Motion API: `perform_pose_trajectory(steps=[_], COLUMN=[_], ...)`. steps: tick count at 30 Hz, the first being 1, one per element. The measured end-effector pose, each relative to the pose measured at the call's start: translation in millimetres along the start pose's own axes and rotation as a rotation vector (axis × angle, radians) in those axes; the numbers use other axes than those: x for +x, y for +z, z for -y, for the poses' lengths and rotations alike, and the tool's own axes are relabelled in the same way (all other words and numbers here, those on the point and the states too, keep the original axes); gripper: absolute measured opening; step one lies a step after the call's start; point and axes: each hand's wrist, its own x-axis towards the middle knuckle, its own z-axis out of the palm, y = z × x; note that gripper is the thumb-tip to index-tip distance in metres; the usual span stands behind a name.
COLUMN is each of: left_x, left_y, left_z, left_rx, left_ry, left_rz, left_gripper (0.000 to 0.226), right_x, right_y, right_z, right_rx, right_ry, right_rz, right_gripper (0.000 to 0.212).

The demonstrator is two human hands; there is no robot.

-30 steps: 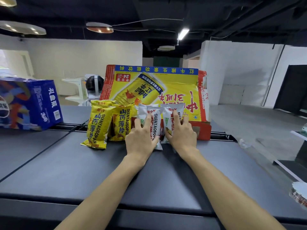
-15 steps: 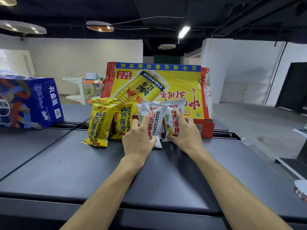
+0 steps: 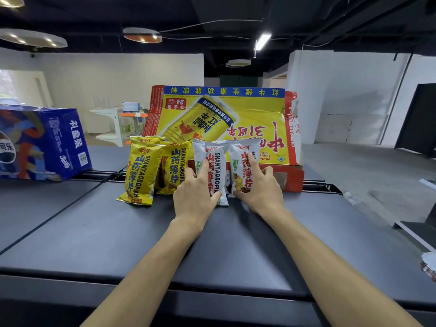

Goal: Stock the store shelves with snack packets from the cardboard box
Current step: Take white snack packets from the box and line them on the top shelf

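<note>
A yellow and red cardboard box stands with its lid up at the back of the dark shelf top. Two yellow snack packets lean upright left of centre. Beside them stand two white snack packets. My left hand grips the left white packet, thumb at its lower edge. My right hand holds the right white packet, index finger stretched up its front. Both white packets lean against the box front.
A blue drinks carton sits at the far left on the shelf top. A gap with rails runs behind the packets. White shelving stands in the background. Open floor lies to the right, with a round object at the right edge.
The two white packets have been shifted a little and set more upright against the box. My hands stay on them, fingers slightly regripped. The yellow packets have not moved.
</note>
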Motion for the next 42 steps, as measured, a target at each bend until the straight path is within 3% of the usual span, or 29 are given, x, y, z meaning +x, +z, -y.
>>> perform_pose_trajectory(steps=[7,13,21,27,42], left_x=[-5,-18,-48,-79,-158], left_y=[-2,-25,-91,-127,-194], left_z=[-5,-13,-15,-13,-67], left_rx=[0.040,0.058,0.086,0.026,-0.118], left_ry=[-0.014,0.000,0.165,0.305,0.460], left_rz=[0.002,0.161,0.201,0.191,0.201], left_gripper=[0.089,0.092,0.051,0.044,0.043], right_x=[-4,-28,-77,-132,-231], right_y=[-1,-22,-86,-129,-236], right_z=[2,17,42,60,54], right_rx=[0.033,0.044,-0.133,-0.251,-0.328], right_ry=[0.040,0.042,0.117,0.113,0.232], right_rz=[0.028,0.054,0.169,0.157,0.087], right_gripper=[0.115,0.108,0.078,0.062,0.075])
